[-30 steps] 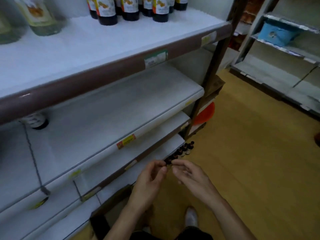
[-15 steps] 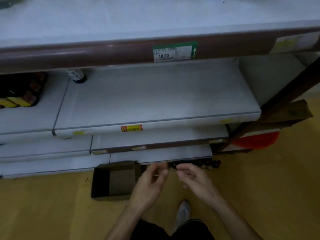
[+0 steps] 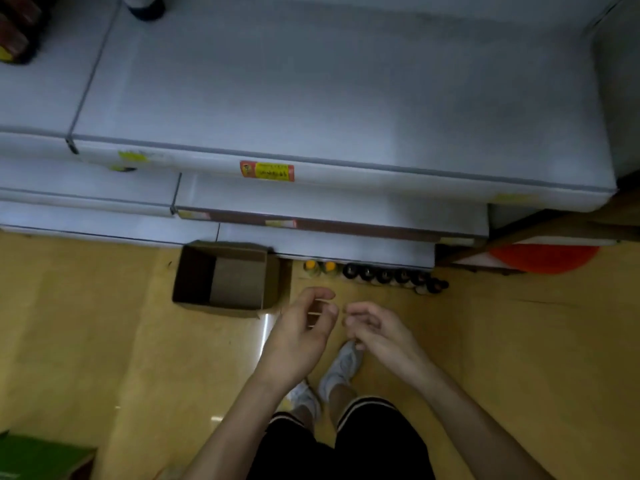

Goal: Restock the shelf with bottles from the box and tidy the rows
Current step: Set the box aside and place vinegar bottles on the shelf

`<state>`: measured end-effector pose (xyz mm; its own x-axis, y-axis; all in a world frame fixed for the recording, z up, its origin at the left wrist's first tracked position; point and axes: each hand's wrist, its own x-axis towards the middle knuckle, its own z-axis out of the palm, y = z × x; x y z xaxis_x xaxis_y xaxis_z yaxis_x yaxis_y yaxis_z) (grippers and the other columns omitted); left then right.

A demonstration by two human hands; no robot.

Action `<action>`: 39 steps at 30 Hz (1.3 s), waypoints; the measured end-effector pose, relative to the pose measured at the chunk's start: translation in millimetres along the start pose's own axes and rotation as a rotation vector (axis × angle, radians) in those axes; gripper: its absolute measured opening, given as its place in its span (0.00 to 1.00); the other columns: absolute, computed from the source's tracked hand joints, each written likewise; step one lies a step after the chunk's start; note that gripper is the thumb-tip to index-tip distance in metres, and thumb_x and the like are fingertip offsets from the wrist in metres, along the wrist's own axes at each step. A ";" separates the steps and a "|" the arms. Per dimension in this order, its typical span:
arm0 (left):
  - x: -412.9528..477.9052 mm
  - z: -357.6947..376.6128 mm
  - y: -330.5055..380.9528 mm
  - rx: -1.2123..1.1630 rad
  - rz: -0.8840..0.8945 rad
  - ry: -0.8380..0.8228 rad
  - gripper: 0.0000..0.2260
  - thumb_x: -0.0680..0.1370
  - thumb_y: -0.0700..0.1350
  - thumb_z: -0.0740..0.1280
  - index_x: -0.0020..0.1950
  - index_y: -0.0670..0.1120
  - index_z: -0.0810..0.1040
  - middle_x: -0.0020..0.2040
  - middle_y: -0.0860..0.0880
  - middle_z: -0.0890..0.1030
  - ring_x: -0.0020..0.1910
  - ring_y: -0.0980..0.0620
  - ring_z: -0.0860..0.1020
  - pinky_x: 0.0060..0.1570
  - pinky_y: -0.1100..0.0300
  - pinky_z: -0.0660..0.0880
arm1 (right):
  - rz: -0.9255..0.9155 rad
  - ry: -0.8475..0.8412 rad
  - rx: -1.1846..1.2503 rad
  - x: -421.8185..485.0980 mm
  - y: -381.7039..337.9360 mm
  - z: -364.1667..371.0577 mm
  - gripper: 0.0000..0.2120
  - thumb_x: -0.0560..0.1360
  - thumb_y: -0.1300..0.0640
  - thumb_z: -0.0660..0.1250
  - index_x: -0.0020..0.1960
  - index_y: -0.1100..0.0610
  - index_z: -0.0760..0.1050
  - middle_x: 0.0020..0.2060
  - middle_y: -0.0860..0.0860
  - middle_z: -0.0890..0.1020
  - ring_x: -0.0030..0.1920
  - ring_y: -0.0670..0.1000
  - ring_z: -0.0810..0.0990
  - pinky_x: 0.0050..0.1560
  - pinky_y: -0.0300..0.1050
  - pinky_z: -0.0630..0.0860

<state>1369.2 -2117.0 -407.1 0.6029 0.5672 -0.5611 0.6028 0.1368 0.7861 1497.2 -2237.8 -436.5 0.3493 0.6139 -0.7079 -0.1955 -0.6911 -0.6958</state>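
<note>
The left hand point(image 3: 301, 334) hung with its grip half curled, thumb and forefinger close together. A thin pale sliver seemed to lie between them, but I could not tell whether it was pinched. The right hand point(image 3: 377, 330), just beside it at 3 o'clock and not touching, had a slack grip with loosely bent fingers that grasped nothing. Both hovered above the floor point(image 3: 519, 358), over the person's pale shoes point(image 3: 341, 368), which suggests a pause between picks, not a carry. From the hands, the cardboard box point(image 3: 237, 284) sat at 10 o'clock, open side up against the foot of the shelving, its inside showing only bare card. At 12 to 1 o'clock, a row of dark-capped bottles point(image 3: 391, 277) stood on the floor under the edge of the lowest shelf point(image 3: 346, 247), with two orange-capped bottles point(image 3: 320, 266) at its 9 o'clock end. They were probably parked there within easy reach for loading. All stood upright, caps up toward the camera and long axes vertical, while the row itself ran from 9 to 3 o'clock. Farther off at 12 o'clock, the broad middle shelf point(image 3: 311, 98) lay mostly bare, with one bottle point(image 3: 143, 5) near its back at 11 o'clock, so most of the restocking looked undone.
</note>
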 end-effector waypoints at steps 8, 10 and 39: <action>48.6 -9.7 -87.2 -0.066 -0.062 0.035 0.08 0.83 0.48 0.65 0.61 0.54 0.77 0.48 0.57 0.83 0.47 0.68 0.79 0.43 0.74 0.73 | -0.006 -0.026 -0.058 74.7 56.9 55.3 0.08 0.80 0.52 0.68 0.52 0.38 0.79 0.49 0.45 0.83 0.50 0.41 0.82 0.52 0.38 0.77; 62.6 -7.4 -115.8 -0.073 -0.095 0.034 0.07 0.83 0.49 0.65 0.61 0.56 0.77 0.48 0.58 0.83 0.47 0.68 0.79 0.43 0.74 0.73 | 0.015 0.004 -0.021 98.3 81.6 63.8 0.09 0.79 0.50 0.69 0.52 0.35 0.80 0.48 0.45 0.84 0.51 0.45 0.83 0.54 0.45 0.80; 398.4 70.4 -388.0 0.203 0.137 0.054 0.26 0.78 0.60 0.68 0.74 0.62 0.65 0.67 0.59 0.71 0.64 0.60 0.72 0.61 0.57 0.75 | -0.425 0.142 -0.711 432.3 248.0 30.2 0.19 0.81 0.51 0.66 0.71 0.48 0.70 0.61 0.46 0.73 0.52 0.44 0.76 0.55 0.42 0.75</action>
<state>1412.3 -2001.3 -953.8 0.6603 0.6128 -0.4341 0.6134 -0.1067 0.7825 1572.0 -2132.2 -918.8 0.3839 0.8553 -0.3480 0.5862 -0.5169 -0.6238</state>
